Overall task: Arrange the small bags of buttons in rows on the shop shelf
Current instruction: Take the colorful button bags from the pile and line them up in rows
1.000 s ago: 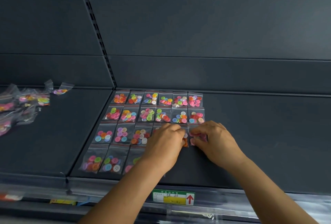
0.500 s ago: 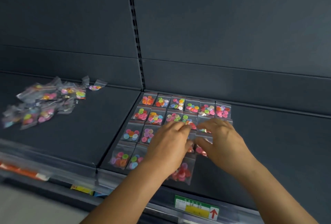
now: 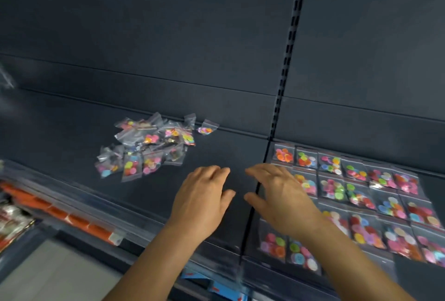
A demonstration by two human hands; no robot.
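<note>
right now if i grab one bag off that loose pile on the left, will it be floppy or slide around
Probably floppy: the bags in the loose pile look like thin crinkled clear plastic. Probably light, each holding only a few small buttons. The buttons will likely shift inside when lifted, and the glossy film may slide on the smooth dark shelf if pushed.

Small clear bags of bright buttons lie flat in tidy rows (image 3: 356, 194) on the dark shelf (image 3: 228, 153) at right; a loose heap of bags (image 3: 149, 146), some seemingly overlapping, lies far left.
</note>
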